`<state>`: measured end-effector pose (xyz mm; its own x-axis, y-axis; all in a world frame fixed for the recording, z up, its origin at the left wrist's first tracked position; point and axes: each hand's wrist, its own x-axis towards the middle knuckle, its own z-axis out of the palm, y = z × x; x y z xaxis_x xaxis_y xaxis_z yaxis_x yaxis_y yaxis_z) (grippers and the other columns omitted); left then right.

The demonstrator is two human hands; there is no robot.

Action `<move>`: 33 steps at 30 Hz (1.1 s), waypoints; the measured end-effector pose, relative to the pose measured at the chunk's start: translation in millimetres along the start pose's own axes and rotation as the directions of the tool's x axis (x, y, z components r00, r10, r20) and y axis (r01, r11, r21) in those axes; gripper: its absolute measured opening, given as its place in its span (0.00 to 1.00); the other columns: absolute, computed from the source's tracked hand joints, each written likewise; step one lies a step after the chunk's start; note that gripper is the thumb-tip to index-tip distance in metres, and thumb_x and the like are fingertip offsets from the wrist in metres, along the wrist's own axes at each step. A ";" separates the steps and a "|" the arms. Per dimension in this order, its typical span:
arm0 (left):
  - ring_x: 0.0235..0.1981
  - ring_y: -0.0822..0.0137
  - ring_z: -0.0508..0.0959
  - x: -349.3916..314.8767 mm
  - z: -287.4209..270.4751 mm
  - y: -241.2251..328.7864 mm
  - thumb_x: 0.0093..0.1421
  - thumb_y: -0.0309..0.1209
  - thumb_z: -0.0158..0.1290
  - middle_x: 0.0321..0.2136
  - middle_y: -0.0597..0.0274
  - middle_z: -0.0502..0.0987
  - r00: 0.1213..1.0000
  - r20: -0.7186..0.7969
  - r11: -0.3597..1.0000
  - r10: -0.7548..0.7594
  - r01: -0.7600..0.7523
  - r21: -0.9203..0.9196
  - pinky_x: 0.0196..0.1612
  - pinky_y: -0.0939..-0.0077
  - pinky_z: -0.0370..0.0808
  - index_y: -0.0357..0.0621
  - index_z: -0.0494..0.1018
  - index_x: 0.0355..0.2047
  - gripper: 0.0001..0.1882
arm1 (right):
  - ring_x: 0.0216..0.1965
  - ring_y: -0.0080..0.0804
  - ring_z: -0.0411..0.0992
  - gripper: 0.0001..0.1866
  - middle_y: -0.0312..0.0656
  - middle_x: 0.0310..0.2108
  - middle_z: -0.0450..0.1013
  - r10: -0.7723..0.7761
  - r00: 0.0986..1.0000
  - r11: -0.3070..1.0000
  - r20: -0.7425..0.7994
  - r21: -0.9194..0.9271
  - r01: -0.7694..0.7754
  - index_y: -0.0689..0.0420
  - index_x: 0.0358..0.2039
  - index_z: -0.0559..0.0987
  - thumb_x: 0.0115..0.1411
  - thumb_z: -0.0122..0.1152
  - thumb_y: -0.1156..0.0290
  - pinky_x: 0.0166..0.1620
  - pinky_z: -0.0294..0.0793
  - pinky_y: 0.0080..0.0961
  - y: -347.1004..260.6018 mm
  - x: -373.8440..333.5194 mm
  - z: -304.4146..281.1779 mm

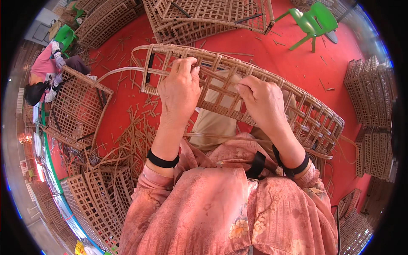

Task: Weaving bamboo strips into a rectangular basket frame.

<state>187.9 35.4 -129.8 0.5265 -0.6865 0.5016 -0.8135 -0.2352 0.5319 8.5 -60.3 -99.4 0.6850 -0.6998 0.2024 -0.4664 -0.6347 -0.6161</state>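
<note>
A long woven rattan basket (pixel 227 111) lies tilted across my lap, its open lattice side facing me. My left hand (pixel 180 87) is closed over the lattice near the basket's left end, fingers curled at the upper edge. A pale flat rattan strip (pixel 121 69) runs from beside that hand out to the left, beyond the basket's end. At the middle of the lattice, my right hand (pixel 263 102) has thumb and forefinger pinched together against the weave. Whether a loose strip sits in that pinch is hidden. Black bands circle both wrists.
Cut rattan scraps (pixel 136 134) litter the red floor (pixel 272 46). Stacked woven baskets (pixel 204 17) stand ahead, with more stacks (pixel 369 93) at right and lower left. A green plastic chair (pixel 314 21) is far right. At left, another person (pixel 42 72) handles a woven panel (pixel 78 106).
</note>
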 end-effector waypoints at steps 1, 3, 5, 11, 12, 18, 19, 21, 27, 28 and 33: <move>0.28 0.61 0.78 1.2 -0.6 2.0 0.61 0.27 0.58 0.32 0.61 0.78 1.000 0.014 0.999 0.012 -0.012 0.048 0.35 0.68 0.76 0.46 0.77 0.42 0.09 | 0.29 0.52 0.77 0.11 0.51 0.22 0.76 0.001 1.000 0.999 0.000 -0.037 -0.001 0.57 0.31 0.81 0.62 0.59 0.63 0.33 0.75 0.44 -0.8 2.1 2.0; 0.29 0.60 0.79 2.7 0.8 -1.0 0.62 0.27 0.57 0.33 0.60 0.79 0.999 0.028 0.995 0.023 -0.025 0.094 0.36 0.69 0.77 0.45 0.76 0.43 0.09 | 0.29 0.53 0.77 0.11 0.52 0.22 0.76 0.000 1.000 0.997 0.000 -0.076 0.000 0.58 0.30 0.81 0.62 0.59 0.63 0.33 0.75 0.44 -0.1 5.2 5.6; 0.32 0.56 0.82 7.1 3.2 -11.6 0.61 0.26 0.56 0.34 0.56 0.81 0.994 0.109 0.999 -0.029 0.031 -0.012 0.34 0.66 0.77 0.41 0.74 0.42 0.09 | 0.28 0.53 0.77 0.12 0.52 0.21 0.76 -0.022 1.000 0.990 -0.018 -0.140 0.019 0.59 0.31 0.80 0.62 0.59 0.63 0.33 0.75 0.45 1.5 7.9 10.0; 0.32 0.76 0.77 14.5 -14.4 -28.1 0.61 0.22 0.56 0.33 0.65 0.80 0.943 0.190 0.794 -0.273 0.332 -0.509 0.38 0.80 0.75 0.40 0.76 0.40 0.07 | 0.31 0.51 0.77 0.10 0.50 0.26 0.78 0.034 0.996 0.986 0.083 -0.168 -0.020 0.59 0.35 0.79 0.60 0.62 0.65 0.37 0.75 0.44 -16.5 6.7 3.9; 0.34 0.79 0.76 14.1 -21.3 -32.7 0.62 0.22 0.56 0.34 0.68 0.79 0.943 0.168 0.759 -0.286 0.331 -0.561 0.41 0.82 0.75 0.39 0.76 0.40 0.06 | 0.31 0.51 0.77 0.10 0.50 0.26 0.78 0.023 0.996 0.986 0.091 -0.165 -0.008 0.59 0.35 0.79 0.60 0.62 0.65 0.37 0.75 0.44 -21.1 6.6 3.0; 0.34 0.79 0.76 38.2 -106.9 -61.4 0.61 0.21 0.58 0.31 0.68 0.78 0.914 -0.349 0.828 -0.206 -0.028 -0.561 0.40 0.83 0.74 0.41 0.75 0.35 0.03 | 0.42 0.48 0.74 0.17 0.48 0.37 0.76 -0.290 0.946 0.955 -0.147 -0.100 0.278 0.60 0.44 0.77 0.56 0.65 0.67 0.47 0.73 0.40 -47.0 24.2 9.5; 0.34 0.78 0.76 40.2 -120.8 -55.7 0.61 0.21 0.59 0.32 0.67 0.79 0.902 -0.383 0.852 -0.197 -0.036 -0.523 0.40 0.84 0.74 0.41 0.75 0.34 0.04 | 0.42 0.48 0.74 0.18 0.48 0.37 0.76 -0.352 0.924 0.934 -0.146 0.012 0.358 0.60 0.45 0.77 0.56 0.66 0.66 0.47 0.73 0.40 -56.2 33.1 14.9; 0.34 0.76 0.78 44.8 -149.0 -40.2 0.61 0.19 0.58 0.33 0.61 0.80 0.861 -0.494 0.876 -0.122 -0.141 -0.462 0.39 0.83 0.75 0.39 0.74 0.35 0.04 | 0.42 0.49 0.74 0.18 0.48 0.37 0.76 -0.404 0.901 0.898 -0.160 0.120 0.424 0.60 0.46 0.77 0.56 0.66 0.66 0.47 0.73 0.41 -71.1 49.5 27.5; 0.37 0.73 0.79 42.2 -140.1 -29.6 0.62 0.20 0.58 0.35 0.59 0.80 0.823 -0.530 0.826 -0.207 -0.143 -0.545 0.42 0.82 0.77 0.38 0.76 0.38 0.05 | 0.30 0.45 0.75 0.12 0.46 0.27 0.75 -0.494 0.867 0.713 -0.064 0.542 0.446 0.59 0.40 0.81 0.58 0.66 0.66 0.35 0.74 0.38 -86.5 63.5 50.5; 0.37 0.74 0.79 43.0 -125.5 -26.7 0.62 0.21 0.58 0.35 0.60 0.81 0.819 -0.493 0.830 -0.294 -0.037 -0.557 0.42 0.82 0.77 0.38 0.76 0.39 0.06 | 0.26 0.43 0.73 0.10 0.45 0.23 0.74 -0.455 0.888 0.761 -0.069 0.488 0.428 0.59 0.37 0.82 0.59 0.66 0.66 0.32 0.73 0.36 -77.1 57.7 44.1; 0.33 0.78 0.76 20.5 -38.1 -56.3 0.60 0.26 0.61 0.34 0.68 0.78 0.980 -0.111 0.899 -0.165 0.104 -0.425 0.35 0.81 0.72 0.42 0.78 0.39 0.07 | 0.18 0.37 0.70 0.08 0.42 0.18 0.73 -0.178 0.984 0.854 -0.028 0.493 0.169 0.60 0.31 0.83 0.59 0.68 0.67 0.25 0.71 0.30 -56.6 30.2 29.4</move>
<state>253.9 60.8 -123.5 0.6779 -0.5575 0.4792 -0.5716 0.0101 0.8204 72.1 -35.8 -80.8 0.7415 -0.5841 0.3300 -0.0070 -0.4986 -0.8668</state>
